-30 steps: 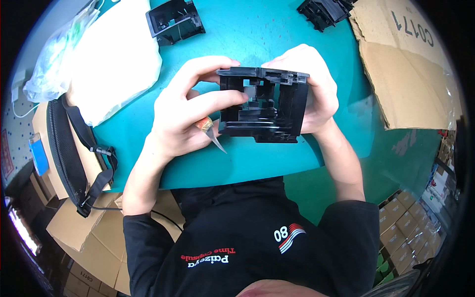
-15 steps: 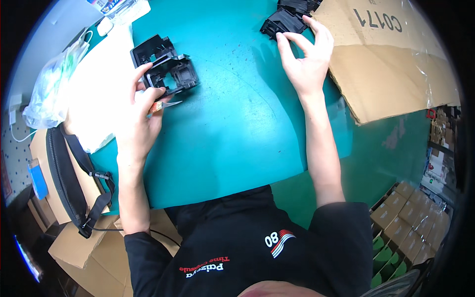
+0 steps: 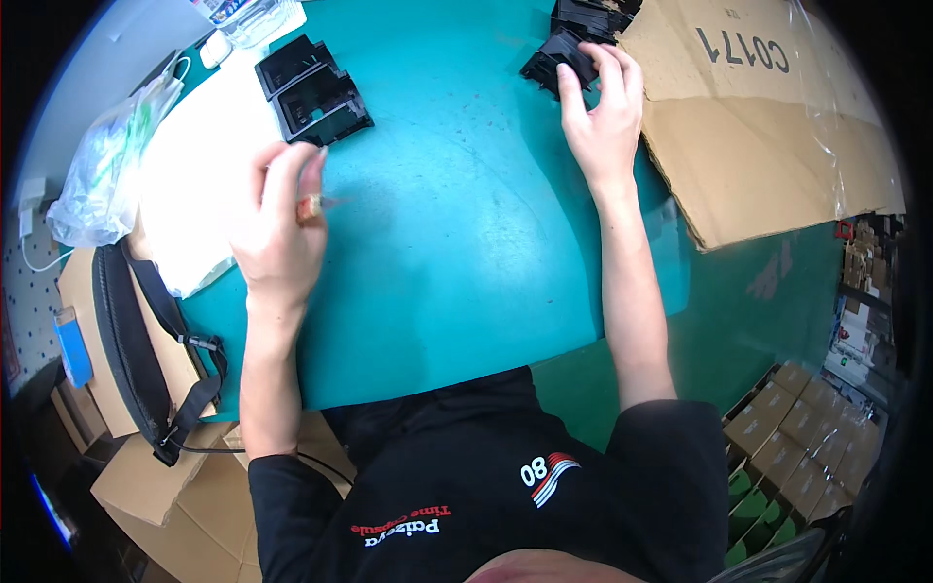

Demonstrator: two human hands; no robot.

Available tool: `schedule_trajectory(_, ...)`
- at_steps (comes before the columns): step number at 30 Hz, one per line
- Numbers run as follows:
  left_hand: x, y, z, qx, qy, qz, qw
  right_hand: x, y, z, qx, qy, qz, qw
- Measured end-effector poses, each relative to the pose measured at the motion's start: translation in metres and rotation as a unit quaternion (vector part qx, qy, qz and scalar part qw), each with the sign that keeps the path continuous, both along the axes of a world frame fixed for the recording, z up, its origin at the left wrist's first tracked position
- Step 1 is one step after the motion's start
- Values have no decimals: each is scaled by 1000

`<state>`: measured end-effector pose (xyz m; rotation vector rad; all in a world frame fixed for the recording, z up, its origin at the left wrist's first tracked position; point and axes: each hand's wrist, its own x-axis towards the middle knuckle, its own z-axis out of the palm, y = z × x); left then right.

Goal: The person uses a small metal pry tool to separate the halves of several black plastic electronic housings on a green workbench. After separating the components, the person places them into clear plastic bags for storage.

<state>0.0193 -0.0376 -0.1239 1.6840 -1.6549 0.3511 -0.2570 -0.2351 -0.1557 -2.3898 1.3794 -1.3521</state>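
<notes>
My left hand (image 3: 284, 219) is closed round a small pointed blade with a tan wrapped handle (image 3: 309, 209); the blade is blurred. Just beyond its fingertips lies an open-framed black plastic housing (image 3: 340, 124), against a second black plastic housing (image 3: 292, 66) behind it. The left fingers seem apart from both. At the far right, my right hand (image 3: 604, 117) has its thumb and fingers on a black plastic part (image 3: 556, 60), gripping its near side. More black plastic parts (image 3: 588, 17) sit directly behind that one.
A cardboard sheet (image 3: 748, 146) covers the right of the green table (image 3: 457, 253). White sheeting (image 3: 194, 185) and a clear plastic bag (image 3: 112, 175) lie at left, near a black strap (image 3: 126, 340). Stacked small boxes (image 3: 797, 428) stand low at right.
My left hand has let go of the black housing and drawn back toward me, keeping the blade. The housing now lies slightly farther away. My right fingers have closed in on the black part.
</notes>
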Motion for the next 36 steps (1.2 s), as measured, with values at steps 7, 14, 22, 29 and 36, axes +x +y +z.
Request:
schedule_trajectory(7,-14,6,-5,66,61,-81,993,-20,-18,-3,90,-31,18,995)
schedule_trajectory(14,-16,9,-10,50,54,-96,993,-37,-12,11,185,-46,85,978)
schedule_trajectory(22,-9,10,-9,6,0,-73,997,30,34,6,256,-103,294,915)
schedule_trajectory(29,-9,11,-2,26,14,-55,998,35,52,8,268,4,464,845)
schedule_trajectory(36,-12,12,7,117,78,-85,986,37,70,20,148,3,371,917)
